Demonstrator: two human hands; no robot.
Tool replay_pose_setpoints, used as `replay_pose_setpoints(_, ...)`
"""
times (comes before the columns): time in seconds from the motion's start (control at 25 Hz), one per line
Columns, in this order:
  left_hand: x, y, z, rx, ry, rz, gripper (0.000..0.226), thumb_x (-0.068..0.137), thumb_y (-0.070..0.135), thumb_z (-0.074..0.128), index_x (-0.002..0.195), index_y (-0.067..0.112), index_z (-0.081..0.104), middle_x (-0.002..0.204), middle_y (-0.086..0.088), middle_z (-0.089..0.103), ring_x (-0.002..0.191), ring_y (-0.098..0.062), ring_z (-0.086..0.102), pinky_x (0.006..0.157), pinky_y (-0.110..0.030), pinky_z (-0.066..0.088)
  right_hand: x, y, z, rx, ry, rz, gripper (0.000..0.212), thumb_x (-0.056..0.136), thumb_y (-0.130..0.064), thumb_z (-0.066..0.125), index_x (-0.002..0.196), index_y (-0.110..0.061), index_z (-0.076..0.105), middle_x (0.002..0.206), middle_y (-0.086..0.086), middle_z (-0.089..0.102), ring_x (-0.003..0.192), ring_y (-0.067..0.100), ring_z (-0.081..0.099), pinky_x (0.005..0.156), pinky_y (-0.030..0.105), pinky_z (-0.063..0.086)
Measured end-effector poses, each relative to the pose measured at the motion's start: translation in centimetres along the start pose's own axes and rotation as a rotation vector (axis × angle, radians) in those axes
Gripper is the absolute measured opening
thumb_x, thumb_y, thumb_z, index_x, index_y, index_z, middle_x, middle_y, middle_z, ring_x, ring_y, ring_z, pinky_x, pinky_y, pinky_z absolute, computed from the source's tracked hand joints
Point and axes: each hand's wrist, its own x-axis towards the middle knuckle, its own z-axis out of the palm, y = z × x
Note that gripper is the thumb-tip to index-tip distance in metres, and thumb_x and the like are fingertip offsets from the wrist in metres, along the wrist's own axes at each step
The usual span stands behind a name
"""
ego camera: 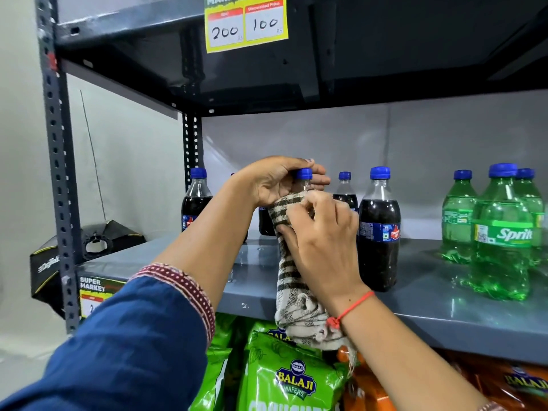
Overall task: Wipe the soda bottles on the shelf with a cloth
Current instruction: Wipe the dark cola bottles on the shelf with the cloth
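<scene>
A dark cola bottle with a blue cap stands at the front of the grey shelf. My left hand grips its neck just under the cap. My right hand presses a striped cream-and-brown cloth around the bottle's body, hiding most of it. The cloth's loose end hangs below the shelf edge. Other cola bottles stand at the left, behind and right beside my right hand. Green Sprite bottles stand at the right.
A dark upper shelf with a yellow price tag hangs overhead. Green and orange wafer bags fill the level below. The perforated upright post rises at the left, with a black softbox behind it.
</scene>
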Motion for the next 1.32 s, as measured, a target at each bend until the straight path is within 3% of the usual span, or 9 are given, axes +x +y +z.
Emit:
replay_pose_setpoints(0.12, 0.1, 0.0, 0.0, 0.023, 0.02, 0.016, 0.031, 0.09, 0.016, 0.044, 0.112, -0.004, 0.054, 0.121, -0.022, 0.059, 0.104, -0.026, 0.062, 0.087, -0.027, 0.051, 0.0, -0.3, -0.6, 0.02, -0.067, -0.032, 0.013, 0.079, -0.012, 0.069, 0.078, -0.007, 0.057, 0.081, 0.013, 0.058, 0.069, 0.028, 0.052, 0.057, 0.035, 0.047)
replay_pose_setpoints(0.28, 0.3, -0.1, -0.2, 0.014, 0.018, 0.01, 0.033, 0.09, 0.016, 0.044, 0.114, -0.005, 0.054, 0.119, -0.022, 0.061, 0.101, -0.023, 0.063, 0.084, -0.026, 0.053, -2.8, -1.3, -1.0, -0.019, -0.18, 0.027, 0.038, 0.075, -0.02, 0.07, 0.107, -0.003, 0.057, 0.112, 0.019, 0.06, 0.096, 0.036, 0.06, 0.079, 0.041, 0.054)
replay_pose_setpoints(0.36, 0.3, -0.1, -0.3, -0.001, 0.014, 0.0, 0.031, 0.09, 0.017, 0.045, 0.11, -0.004, 0.056, 0.115, -0.02, 0.062, 0.099, -0.024, 0.064, 0.083, -0.027, 0.053, -4.0, -2.0, -0.8, -0.073, -0.278, 0.034, 0.059, 0.077, -0.03, 0.067, 0.124, 0.001, 0.048, 0.133, 0.023, 0.049, 0.119, 0.039, 0.049, 0.093, 0.047, 0.046)
replay_pose_setpoints(0.44, 0.4, -0.1, -0.3, -0.011, 0.019, -0.018, 0.029, 0.089, 0.017, 0.046, 0.108, -0.003, 0.058, 0.113, -0.018, 0.063, 0.101, -0.024, 0.064, 0.085, -0.028, 0.053, -3.5, -2.0, -0.6, -0.134, -0.328, 0.035, 0.06, 0.08, -0.026, 0.062, 0.129, 0.001, 0.041, 0.138, 0.022, 0.042, 0.125, 0.036, 0.042, 0.096, 0.047, 0.042)
replay_pose_setpoints(0.64, 0.1, 0.3, -0.2, 0.012, 0.032, -0.067, 0.031, 0.089, 0.018, 0.046, 0.11, -0.002, 0.058, 0.103, -0.013, 0.067, 0.086, -0.017, 0.067, 0.08, -0.026, 0.055, -1.5, -1.1, -0.1, -0.126, -0.363, -0.019, 0.062, 0.079, -0.006, 0.005, 0.14, -0.001, -0.002, 0.152, 0.021, -0.001, 0.138, 0.038, 0.0, 0.112, 0.041, 0.007)
replay_pose_setpoints(0.84, -0.3, 0.7, -0.3, 0.087, 0.059, -0.109, 0.037, 0.086, 0.022, 0.05, 0.116, 0.0, 0.056, 0.095, -0.009, 0.065, 0.086, -0.019, 0.061, 0.089, -0.032, 0.048, -0.4, -0.2, -0.3, -0.066, -0.44, -0.05, 0.063, 0.08, 0.001, 0.007, 0.136, -0.003, -0.019, 0.151, 0.02, -0.019, 0.138, 0.033, -0.018, 0.114, 0.039, -0.004)
replay_pose_setpoints(1.0, -0.2, 0.6, -0.2, 0.057, 0.046, -0.105, 0.032, 0.087, 0.02, 0.049, 0.111, 0.0, 0.058, 0.102, -0.01, 0.066, 0.094, -0.02, 0.062, 0.088, -0.03, 0.051, -0.8, -0.1, -0.5, -0.056, -0.492, -0.046, 0.063, 0.077, -0.004, 0.002, 0.137, -0.005, -0.019, 0.151, 0.018, -0.019, 0.138, 0.032, -0.017, 0.113, 0.037, -0.001)
replay_pose_setpoints(1.12, -0.2, 0.7, 0.0, 0.082, 0.062, -0.119, 0.035, 0.086, 0.021, 0.051, 0.114, 0.002, 0.058, 0.099, -0.009, 0.065, 0.088, -0.019, 0.061, 0.085, -0.029, 0.05, -0.2, 0.2, -0.8, -0.024, -0.506, -0.018, 0.063, 0.082, 0.002, 0.011, 0.137, -0.004, -0.019, 0.151, 0.018, -0.018, 0.139, 0.032, -0.015, 0.114, 0.037, 0.003)
replay_pose_setpoints(1.32, -0.2, 0.6, -0.1, -0.01, 0.027, -0.085, 0.033, 0.088, 0.017, 0.048, 0.116, 0.0, 0.055, 0.101, -0.009, 0.065, 0.077, -0.015, 0.069, 0.076, -0.025, 0.055, -1.2, -0.3, -0.7, -0.044, -0.5, -0.042, 0.064, 0.075, -0.006, -0.003, 0.139, -0.003, -0.012, 0.152, 0.018, -0.013, 0.139, 0.034, -0.012, 0.113, 0.037, 0.001)
